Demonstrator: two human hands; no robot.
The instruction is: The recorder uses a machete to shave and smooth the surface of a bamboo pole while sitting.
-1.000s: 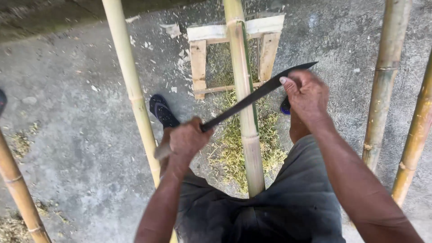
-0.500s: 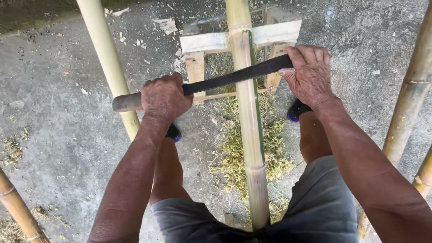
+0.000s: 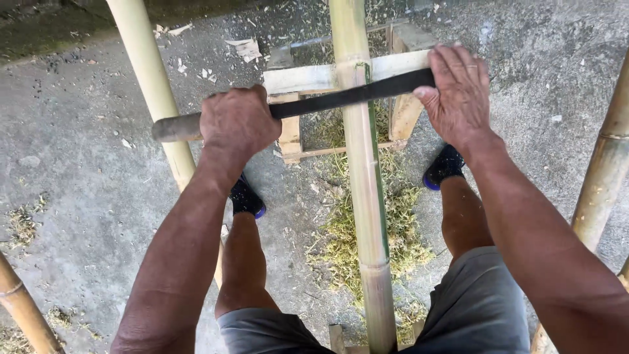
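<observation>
Bamboo ran straight out from between my knees: a pale yellow-green pole (image 3: 364, 196) that lay lengthwise away from me, its far part resting on a small wooden stand (image 3: 301, 78) built of rough pale slats. Across that pole I held a long dark blade (image 3: 354, 95), set crosswise and slightly tilted, higher toward my right. My left hand (image 3: 237, 121) was closed in a full grip around the blade's round wooden handle (image 3: 175, 128), whose butt end stuck out past my knuckles to the left. My right hand (image 3: 458, 92) lay over the far end of the blade, palm down and fingers spread flat rather than curled; it pressed on the metal, though I could not tell whether the thumb had wrapped underneath. The blade touched the pole just where the pole crossed the stand's top slat, and a narrow green strip (image 3: 375, 151) showed along the pole's right edge below that spot. Under the pole, on the grey concrete floor (image 3: 85, 196), sat a heap of fine greenish shavings (image 3: 360, 236), thickest between my feet. My dark shoes (image 3: 247, 198) stood on either side of it, and grey shorts (image 3: 478, 308) covered my thighs. Another bamboo pole (image 3: 147, 72) slanted up on the left, passing behind the handle, and more poles leaned at the right edge (image 3: 606, 170) and the lower left corner (image 3: 23, 308).
</observation>
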